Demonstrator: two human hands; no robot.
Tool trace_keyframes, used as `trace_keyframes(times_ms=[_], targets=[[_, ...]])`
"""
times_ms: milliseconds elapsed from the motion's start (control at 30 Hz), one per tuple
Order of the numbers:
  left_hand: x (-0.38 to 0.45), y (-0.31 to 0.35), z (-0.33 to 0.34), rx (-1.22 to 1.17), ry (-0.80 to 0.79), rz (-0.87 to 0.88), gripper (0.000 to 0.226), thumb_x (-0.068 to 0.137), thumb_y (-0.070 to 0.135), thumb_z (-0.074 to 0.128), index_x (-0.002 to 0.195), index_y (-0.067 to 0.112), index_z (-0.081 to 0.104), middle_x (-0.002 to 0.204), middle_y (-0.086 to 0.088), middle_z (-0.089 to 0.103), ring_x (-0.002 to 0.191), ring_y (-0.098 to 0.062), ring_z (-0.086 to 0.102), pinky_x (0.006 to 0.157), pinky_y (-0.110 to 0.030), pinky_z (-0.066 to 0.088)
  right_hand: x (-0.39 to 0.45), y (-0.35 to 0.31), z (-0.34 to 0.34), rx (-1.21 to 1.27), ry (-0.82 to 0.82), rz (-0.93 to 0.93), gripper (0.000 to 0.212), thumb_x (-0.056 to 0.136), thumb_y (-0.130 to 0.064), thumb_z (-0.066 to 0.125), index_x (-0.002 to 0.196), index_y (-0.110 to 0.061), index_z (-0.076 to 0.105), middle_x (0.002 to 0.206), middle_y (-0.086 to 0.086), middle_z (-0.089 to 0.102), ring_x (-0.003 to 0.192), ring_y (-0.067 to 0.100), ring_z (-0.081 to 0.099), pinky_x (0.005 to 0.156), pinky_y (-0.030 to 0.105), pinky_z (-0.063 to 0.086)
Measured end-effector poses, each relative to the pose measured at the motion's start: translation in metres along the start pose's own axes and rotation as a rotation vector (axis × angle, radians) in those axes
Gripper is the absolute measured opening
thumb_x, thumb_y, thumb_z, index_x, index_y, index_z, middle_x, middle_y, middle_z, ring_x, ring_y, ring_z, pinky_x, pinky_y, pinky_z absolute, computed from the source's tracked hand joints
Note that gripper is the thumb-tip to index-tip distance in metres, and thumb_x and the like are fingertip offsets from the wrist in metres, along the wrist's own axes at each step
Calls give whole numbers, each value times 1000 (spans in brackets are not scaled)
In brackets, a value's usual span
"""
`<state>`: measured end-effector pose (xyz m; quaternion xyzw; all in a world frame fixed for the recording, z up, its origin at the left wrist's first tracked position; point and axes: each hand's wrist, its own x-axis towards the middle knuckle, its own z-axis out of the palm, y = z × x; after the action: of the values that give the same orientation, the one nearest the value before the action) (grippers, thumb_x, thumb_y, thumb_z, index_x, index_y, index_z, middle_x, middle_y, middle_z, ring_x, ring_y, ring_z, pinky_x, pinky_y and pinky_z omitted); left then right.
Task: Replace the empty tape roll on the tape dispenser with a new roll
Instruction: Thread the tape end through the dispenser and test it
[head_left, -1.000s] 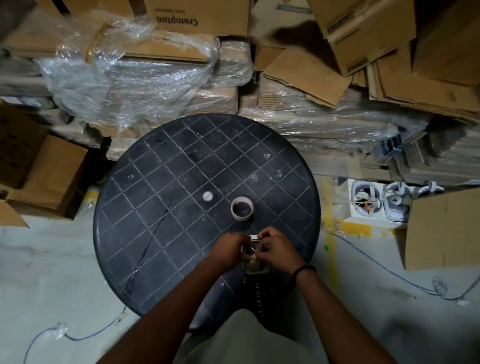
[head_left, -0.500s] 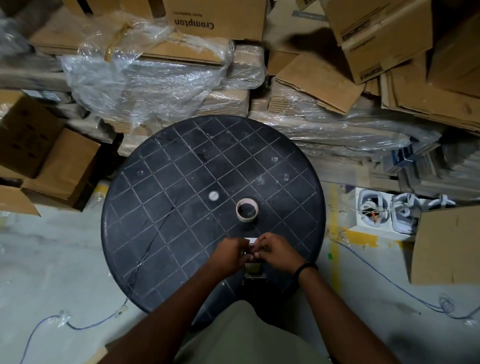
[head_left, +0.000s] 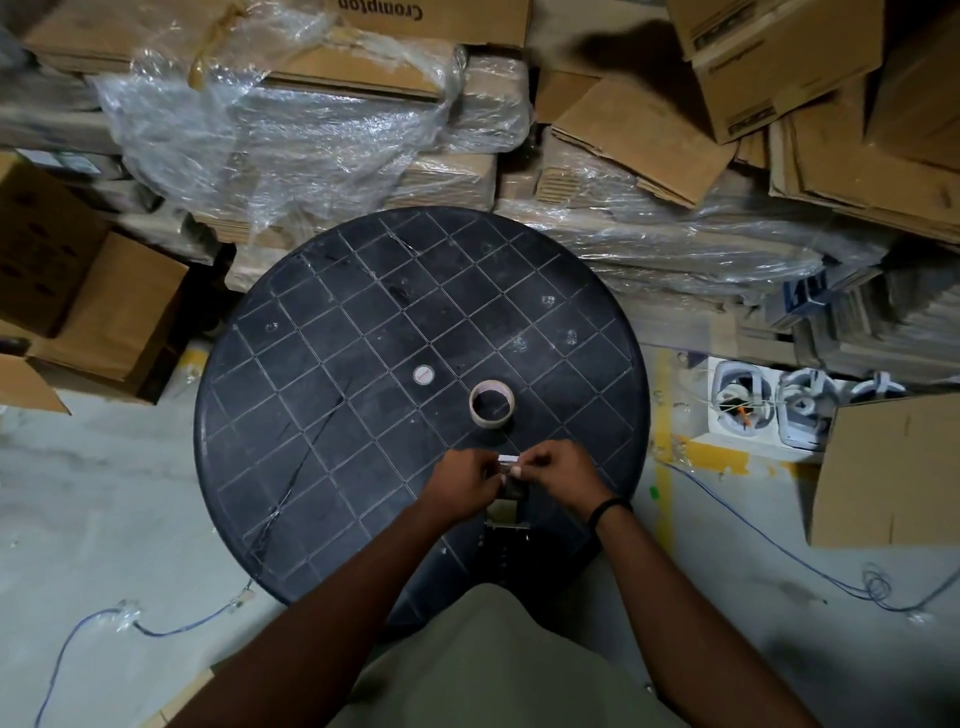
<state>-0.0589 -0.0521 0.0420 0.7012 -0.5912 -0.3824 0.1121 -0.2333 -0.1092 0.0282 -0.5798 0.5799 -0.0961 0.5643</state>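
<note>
1. Your left hand (head_left: 465, 480) and right hand (head_left: 556, 475) are both pinched shut on the tape dispenser (head_left: 508, 499) at the near edge of the round table (head_left: 311, 364).
2. It looks light and rigid, so hold the frame sides, not the blade end.
3. The cardboard core (head_left: 492, 404) sits near the table's middle; looks hollow, easy to crush.
4. The open box (head_left: 93, 312) off the left edge: can't tell what's in it.
</note>
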Motion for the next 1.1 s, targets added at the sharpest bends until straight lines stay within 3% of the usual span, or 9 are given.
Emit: trace_keyframes(times_ms=[167,333,433,500,600,700,800,933,1100], targets=[[11,3,-5,11,-17,-47,25,88,40,70,90,16,77,86,-5,76,82,-19,71,73,-33,55,6,-9,2,67,17,134,25,65,-5,92,79,2,73,83,23,75,73,22,66,79,44,58],[18,8,-4,36,43,-68,31,81,39,76,100,15,71,97,-6,76,93,-25,70,76,-32,52,14,-16,3,354,-64,329,45,71,20,76,112,5,65,103,20,63,92,30,62,75,35,52],[20,8,-4,42,22,-111,23,81,34,76,97,18,78,95,-5,78,93,-23,72,76,-29,52,13,-14,5,409,-87,307,48,78,17,73,123,6,64,118,21,67,114,36,66,102,44,54],[22,5,-4,10,33,-166,16,79,29,78,93,20,80,89,-3,79,89,-18,73,70,-23,50,4,-10,8,408,-63,208,49,82,5,76,129,-2,63,131,21,63,121,31,62,102,39,53],[23,3,-1,3,47,-169,20,79,27,78,97,20,79,96,-1,79,93,-17,73,76,-23,51,-15,7,12,139,21,28,64,78,-19,86,136,-21,59,138,3,48,119,13,53,94,20,46],[21,4,2,1,58,-148,23,81,28,76,103,21,77,100,-1,78,97,-19,72,82,-28,56,-36,27,18,-326,108,-198,70,73,-24,86,136,-31,56,141,-4,42,130,13,44,106,22,42],[14,8,7,23,123,-90,19,85,27,69,102,21,75,98,-3,77,94,-23,72,79,-34,56,-46,29,27,-646,152,-425,72,77,-18,81,141,-30,50,146,-2,43,136,15,42,105,27,49],[5,12,14,64,263,39,19,86,22,66,103,15,64,100,-8,67,91,-28,62,69,-31,44,-47,18,31,-711,265,-545,57,86,-9,68,141,-18,54,141,7,53,129,23,53,94,31,57],[-3,11,13,310,291,167,19,71,11,78,87,12,68,87,-9,65,79,-31,60,61,-37,46,-43,6,28,-664,237,-534,27,94,-19,56,120,-23,64,114,-6,67,107,15,60,83,29,55]])
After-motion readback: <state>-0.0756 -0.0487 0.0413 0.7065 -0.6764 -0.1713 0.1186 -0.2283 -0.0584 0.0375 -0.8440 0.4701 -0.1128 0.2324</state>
